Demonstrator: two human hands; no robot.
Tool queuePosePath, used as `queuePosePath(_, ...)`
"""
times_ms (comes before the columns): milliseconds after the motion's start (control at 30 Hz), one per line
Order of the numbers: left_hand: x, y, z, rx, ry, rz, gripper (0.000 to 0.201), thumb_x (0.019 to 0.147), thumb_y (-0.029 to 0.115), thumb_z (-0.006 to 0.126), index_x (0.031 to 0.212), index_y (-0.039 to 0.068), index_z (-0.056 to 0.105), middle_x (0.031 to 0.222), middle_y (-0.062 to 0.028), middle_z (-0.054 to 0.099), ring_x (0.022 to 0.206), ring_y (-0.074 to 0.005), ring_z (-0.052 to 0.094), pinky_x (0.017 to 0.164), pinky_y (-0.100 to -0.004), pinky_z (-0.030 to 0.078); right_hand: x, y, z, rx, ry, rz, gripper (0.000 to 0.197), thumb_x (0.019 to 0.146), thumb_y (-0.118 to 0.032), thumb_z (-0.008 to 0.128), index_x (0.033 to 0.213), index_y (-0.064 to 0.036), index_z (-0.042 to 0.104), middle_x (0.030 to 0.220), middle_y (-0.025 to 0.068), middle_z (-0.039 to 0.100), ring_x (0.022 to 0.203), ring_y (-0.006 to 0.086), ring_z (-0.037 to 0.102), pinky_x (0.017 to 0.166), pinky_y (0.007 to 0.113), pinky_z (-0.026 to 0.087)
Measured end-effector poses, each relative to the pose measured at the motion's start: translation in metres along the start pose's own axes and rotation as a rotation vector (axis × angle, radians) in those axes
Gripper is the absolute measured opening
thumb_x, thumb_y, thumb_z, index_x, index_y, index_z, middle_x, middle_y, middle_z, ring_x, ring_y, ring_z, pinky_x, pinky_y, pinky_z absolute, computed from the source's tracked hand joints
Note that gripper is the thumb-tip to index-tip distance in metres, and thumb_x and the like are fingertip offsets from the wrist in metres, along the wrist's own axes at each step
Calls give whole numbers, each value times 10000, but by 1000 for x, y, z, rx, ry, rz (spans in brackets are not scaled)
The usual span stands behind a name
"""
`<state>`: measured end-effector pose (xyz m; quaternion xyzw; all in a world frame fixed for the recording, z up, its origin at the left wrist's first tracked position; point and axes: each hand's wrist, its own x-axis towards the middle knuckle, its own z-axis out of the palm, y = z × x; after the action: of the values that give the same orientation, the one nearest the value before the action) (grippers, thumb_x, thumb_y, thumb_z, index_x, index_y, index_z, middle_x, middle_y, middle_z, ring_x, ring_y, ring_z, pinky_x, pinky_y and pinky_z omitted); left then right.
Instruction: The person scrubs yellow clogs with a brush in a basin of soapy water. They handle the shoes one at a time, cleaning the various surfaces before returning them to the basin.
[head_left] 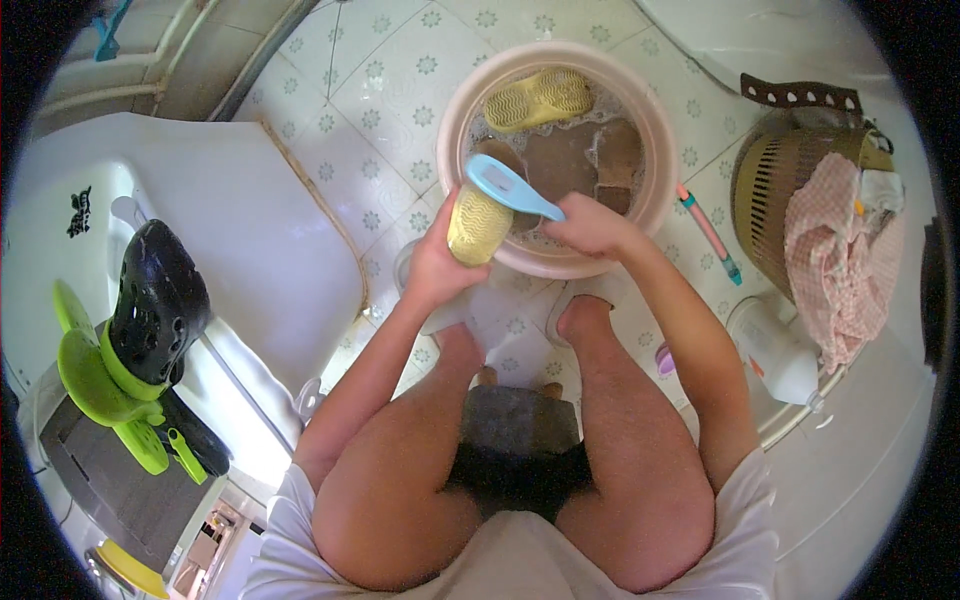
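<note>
Light-blue plastic brush (508, 187) over a yellow shoe with a wavy-ridged sole (478, 228)!

Right hand (588, 228) on the handle, brush lying across the shoe's far end; left hand (442, 258) grips the shoe above the near-left rim of a round, pale-pink plastic basin (667, 160). Inside, a second yellow ridged-soled shoe (540, 98) sits sole up in murky brown water (565, 165)! Out right, a pink-and-white checked cloth (835, 240) drapes over an olive, slotted plastic basket (765, 220).

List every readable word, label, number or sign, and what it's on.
I can read none clearly.
Blue brush: pale marking, too blurred.
White surface at left: black mark, too small.
White bottle: faint marking, too small.
</note>
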<state>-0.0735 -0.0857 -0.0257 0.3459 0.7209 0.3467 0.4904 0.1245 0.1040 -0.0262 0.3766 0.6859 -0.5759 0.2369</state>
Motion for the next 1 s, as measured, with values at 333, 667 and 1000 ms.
queuePosePath(333, -1, 6, 0, 30, 11, 5, 1184, 592, 105, 861, 1604, 124, 246, 1438, -121, 573, 1334, -256, 551, 1113, -366, 444, 5, -19, 8, 201, -81, 14, 360, 880, -284, 653, 810, 68, 684, 536, 54, 518, 416, 163, 499, 396, 360, 393)
queuePosePath(667, -2, 8, -4, 19, -12, -21, 1165, 607, 105, 851, 1604, 120, 249, 1474, -129, 543, 1358, -247, 529, 1126, -356, 420, -39, 32, 10, 213, -63, 135, 322, 876, -277, 649, 862, 38, 713, 606, 90, 578, 457, 169, 533, 428, 375, 422)
queuePosePath(1000, -1, 8, -5, 22, -11, -8, 1160, 607, 83, 849, 1602, 112, 253, 1460, -116, 553, 1357, -234, 526, 1130, -354, 413, -18, 15, -2, 136, -89, 100, 286, 873, -246, 636, 838, 36, 673, 562, 33, 519, 448, 131, 494, 408, 338, 363)
